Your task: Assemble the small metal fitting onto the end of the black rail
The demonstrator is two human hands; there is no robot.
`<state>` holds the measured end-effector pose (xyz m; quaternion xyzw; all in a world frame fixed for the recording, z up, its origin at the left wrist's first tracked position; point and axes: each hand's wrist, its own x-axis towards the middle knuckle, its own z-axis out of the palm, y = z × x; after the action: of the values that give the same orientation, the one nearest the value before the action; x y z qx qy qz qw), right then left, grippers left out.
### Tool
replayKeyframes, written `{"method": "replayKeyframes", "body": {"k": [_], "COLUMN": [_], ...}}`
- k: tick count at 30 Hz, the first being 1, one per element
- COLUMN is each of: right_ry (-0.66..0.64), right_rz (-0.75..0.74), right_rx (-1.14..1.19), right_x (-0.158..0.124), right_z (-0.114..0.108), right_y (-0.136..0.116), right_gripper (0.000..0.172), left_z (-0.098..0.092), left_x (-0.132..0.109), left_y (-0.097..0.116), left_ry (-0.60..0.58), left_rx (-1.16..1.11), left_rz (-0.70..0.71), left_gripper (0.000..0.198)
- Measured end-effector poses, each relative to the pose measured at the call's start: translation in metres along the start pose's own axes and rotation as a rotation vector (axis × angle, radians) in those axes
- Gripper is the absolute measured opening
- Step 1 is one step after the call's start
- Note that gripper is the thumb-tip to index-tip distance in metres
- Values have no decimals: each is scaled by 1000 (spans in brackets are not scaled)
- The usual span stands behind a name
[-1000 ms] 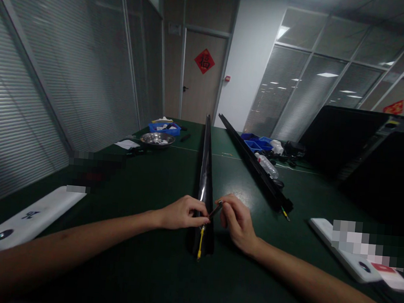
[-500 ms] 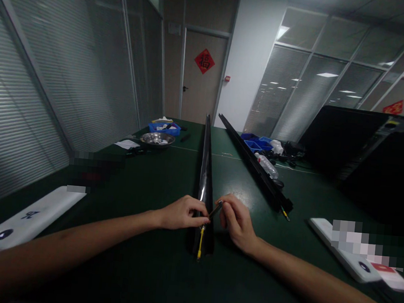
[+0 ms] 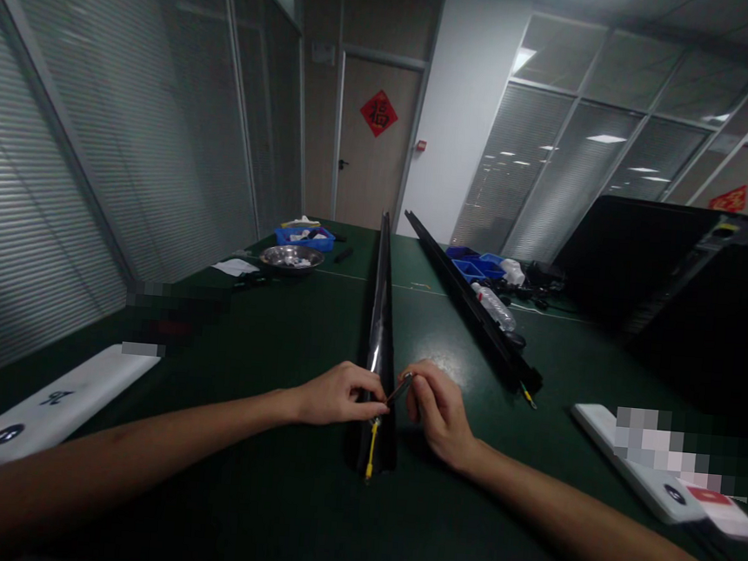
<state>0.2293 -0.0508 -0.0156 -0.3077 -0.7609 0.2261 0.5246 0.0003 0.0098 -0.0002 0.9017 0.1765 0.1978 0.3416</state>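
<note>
At lower centre, a slim, dimly seen metallic strip [image 3: 398, 389] is pinched by left hand [image 3: 339, 393] and right hand [image 3: 439, 410], probably for steadiness over the black channel [image 3: 380, 320].

The green table [image 3: 304, 335] carries 2 long black rails [image 3: 380, 329], a metal bowl [image 3: 288, 269] and a bottle [image 3: 495, 308]

The person's 2 forearms were bare, the left forearm [image 3: 156, 445] and the right forearm [image 3: 576, 521] angling inward from the lower corners. The left hand [image 3: 338, 393] ran nearly straight from its wrist, thumb and forefinger drawn close. The right hand [image 3: 439, 413], just beside it, bent forward, fingers curled, thumb near the forefinger.
</note>
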Motion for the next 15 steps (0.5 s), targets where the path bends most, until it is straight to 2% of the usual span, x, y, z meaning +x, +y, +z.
{"method": "replayKeyframes", "body": {"k": [15], "right_ry": [-18], "right_rz": [38], "right_rx": [92], "right_x": [-1], "right_z": [1], "right_y": [2], "right_gripper": [28], "left_z": [1], "left_x": [0], "left_y": [-2], "left_ry": [5], "left_rx": [1], "left_rz": [-10], "left_gripper": [29]}}
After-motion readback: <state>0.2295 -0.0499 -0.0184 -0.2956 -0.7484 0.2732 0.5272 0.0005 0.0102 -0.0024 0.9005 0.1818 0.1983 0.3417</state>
